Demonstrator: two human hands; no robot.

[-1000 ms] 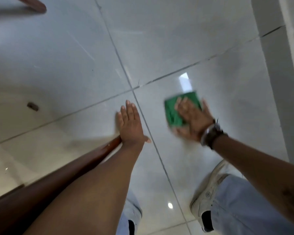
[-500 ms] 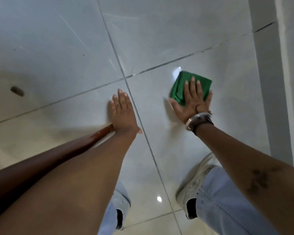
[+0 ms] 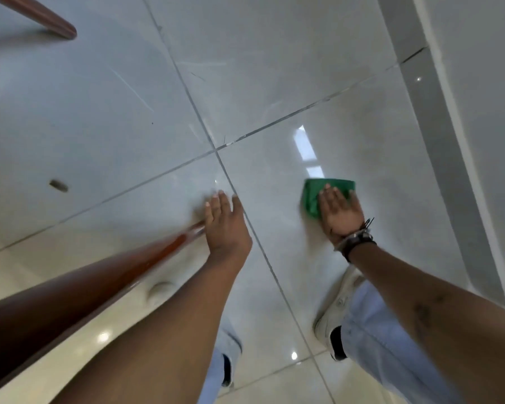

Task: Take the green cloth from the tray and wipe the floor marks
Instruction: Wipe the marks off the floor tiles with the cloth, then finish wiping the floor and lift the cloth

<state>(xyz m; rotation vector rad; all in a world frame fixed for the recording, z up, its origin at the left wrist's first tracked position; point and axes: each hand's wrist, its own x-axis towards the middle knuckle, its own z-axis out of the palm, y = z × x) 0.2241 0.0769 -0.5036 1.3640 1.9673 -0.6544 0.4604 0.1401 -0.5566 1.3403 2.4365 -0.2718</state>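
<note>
A folded green cloth (image 3: 312, 196) lies flat on the glossy grey floor tile, right of the tile joint. My right hand (image 3: 340, 214) presses down on it with fingers spread, covering its near half; a watch and bands sit on that wrist. My left hand (image 3: 226, 225) rests flat on the floor just left of the joint, fingers together, holding nothing. Faint streaks (image 3: 199, 72) show on the far tile. No tray is in view.
A reddish wooden leg (image 3: 105, 275) runs under my left arm and a second one (image 3: 50, 20) enters at top left. A small dark mark (image 3: 59, 185) sits on the left tile. A grey skirting and wall (image 3: 449, 147) bound the right. My white shoe (image 3: 337, 310) stands near.
My right hand has slid the cloth across the tile, back and forth, and it now sits nearer me and further right. My left hand stays planted beside the joint.
</note>
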